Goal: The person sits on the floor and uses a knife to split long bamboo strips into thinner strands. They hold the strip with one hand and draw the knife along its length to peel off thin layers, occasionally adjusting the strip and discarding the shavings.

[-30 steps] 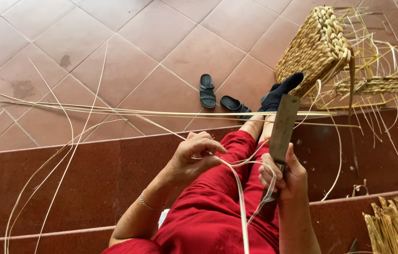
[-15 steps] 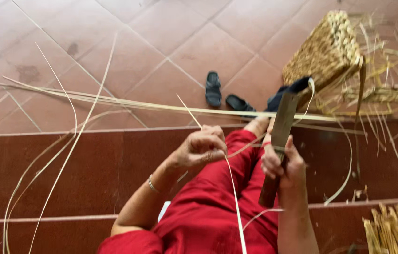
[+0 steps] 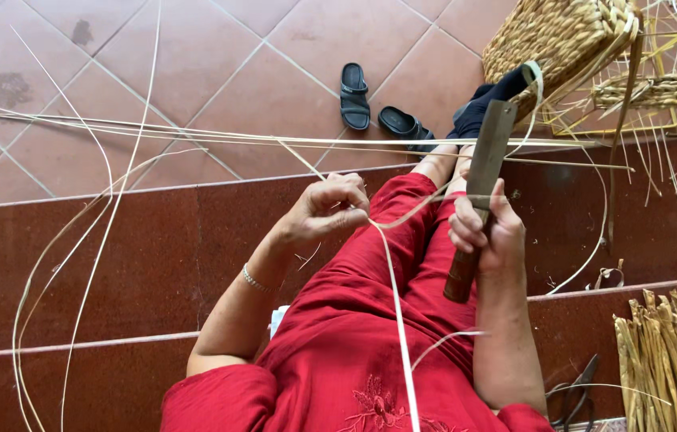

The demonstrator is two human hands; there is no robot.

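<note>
My right hand (image 3: 486, 228) grips the wooden handle of a long flat-bladed knife (image 3: 489, 156), blade pointing up and away from me. My left hand (image 3: 329, 206) pinches a thin pale cane strip (image 3: 393, 296) that runs from the fingers down across my red-clothed lap; another part of it leads across to the blade. Both hands hover above my knees, a short gap apart. I am seated on dark red steps with my legs stretched toward the tiled floor.
Long pale cane strips (image 3: 194, 132) lie across the tiled floor and loop down at the left (image 3: 66, 264). A pair of dark sandals (image 3: 374, 108) sits ahead. A woven basket (image 3: 562, 36) stands at the upper right, a bundle of dried stalks (image 3: 670, 360) and scissors (image 3: 574, 392) at the lower right.
My left hand has drawn the strip up and closer to the knife; the strip now hangs straighter over my lap. The knife stays upright in my right hand.
</note>
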